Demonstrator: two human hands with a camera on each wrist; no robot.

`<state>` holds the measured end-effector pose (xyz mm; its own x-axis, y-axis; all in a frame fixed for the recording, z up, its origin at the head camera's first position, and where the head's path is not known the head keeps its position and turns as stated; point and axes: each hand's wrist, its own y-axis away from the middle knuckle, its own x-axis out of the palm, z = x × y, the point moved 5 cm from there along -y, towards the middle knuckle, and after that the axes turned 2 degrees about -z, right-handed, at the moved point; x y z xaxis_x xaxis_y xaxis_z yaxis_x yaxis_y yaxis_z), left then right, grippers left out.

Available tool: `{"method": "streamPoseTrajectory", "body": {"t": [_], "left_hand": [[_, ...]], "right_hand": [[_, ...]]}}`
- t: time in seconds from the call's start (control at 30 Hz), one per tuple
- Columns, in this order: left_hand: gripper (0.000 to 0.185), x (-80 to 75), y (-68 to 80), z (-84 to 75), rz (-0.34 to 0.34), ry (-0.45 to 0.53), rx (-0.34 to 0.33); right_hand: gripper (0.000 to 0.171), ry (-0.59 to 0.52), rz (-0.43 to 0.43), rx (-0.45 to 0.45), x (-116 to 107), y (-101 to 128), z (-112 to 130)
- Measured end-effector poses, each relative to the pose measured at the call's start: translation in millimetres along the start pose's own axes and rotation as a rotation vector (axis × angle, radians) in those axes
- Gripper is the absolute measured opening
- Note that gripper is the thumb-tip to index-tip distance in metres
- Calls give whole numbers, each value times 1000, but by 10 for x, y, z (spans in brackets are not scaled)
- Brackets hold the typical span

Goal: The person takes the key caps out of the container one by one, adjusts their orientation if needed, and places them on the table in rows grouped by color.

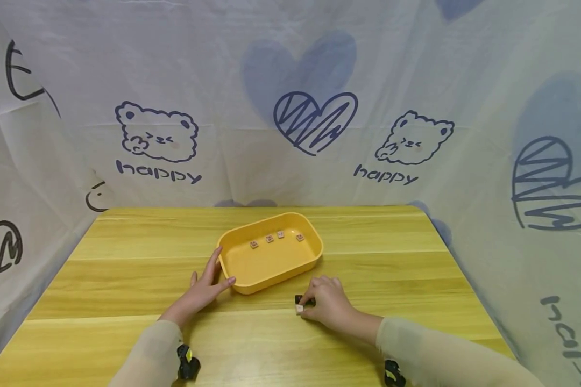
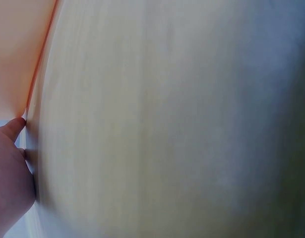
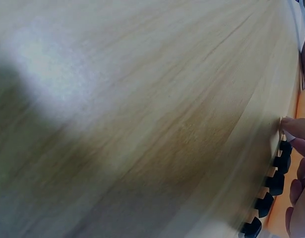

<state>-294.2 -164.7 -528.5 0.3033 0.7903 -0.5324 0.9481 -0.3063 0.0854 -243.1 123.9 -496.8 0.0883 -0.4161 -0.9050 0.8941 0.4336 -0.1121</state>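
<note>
A yellow tray (image 1: 242, 282) lies mid-table, with several small wooden tiles (image 1: 269, 238) in a row near its far wall. My left hand (image 1: 216, 274) rests with straight fingers against the tray's near left corner; its thumb (image 2: 13, 130) touches the orange tray wall (image 2: 18, 54). To the right of the tray, in front of it, my right hand (image 1: 306, 305) is curled over the table and pinches a small pale tile (image 1: 299, 309). Black pieces (image 1: 298, 299) lie right beside it, seen as a row of black pieces (image 3: 274, 182) by my fingertips (image 3: 295, 126).
The wooden table (image 1: 126, 269) is bare to the left and near me. A printed cloth backdrop (image 1: 290, 107) closes in the back and both sides. The table's right edge (image 1: 465, 263) runs close to the cloth.
</note>
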Motion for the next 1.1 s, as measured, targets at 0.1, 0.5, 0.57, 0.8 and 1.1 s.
{"method": "streamPoseTrajectory", "body": {"t": [0.1,0.5,0.57,0.8,1.1], "left_hand": [[93,-3,-2,-5,0,4,5],[90,10,-14,6,-3,-2,5],[90,7,-15,2,-5,-2,9],[91,-8,-20,-25,0,-7,14],[91,-4,-18,-10,-3,-8,13]], "right_hand": [[20,11,5,-1,1,-2,-2],[19,51,12,-6,40,-4,-31],[19,53,10,-7,43,-4,-37],[19,57,2,-15,31,-7,-29],[19,49,-8,-26,4,5,-3]]}}
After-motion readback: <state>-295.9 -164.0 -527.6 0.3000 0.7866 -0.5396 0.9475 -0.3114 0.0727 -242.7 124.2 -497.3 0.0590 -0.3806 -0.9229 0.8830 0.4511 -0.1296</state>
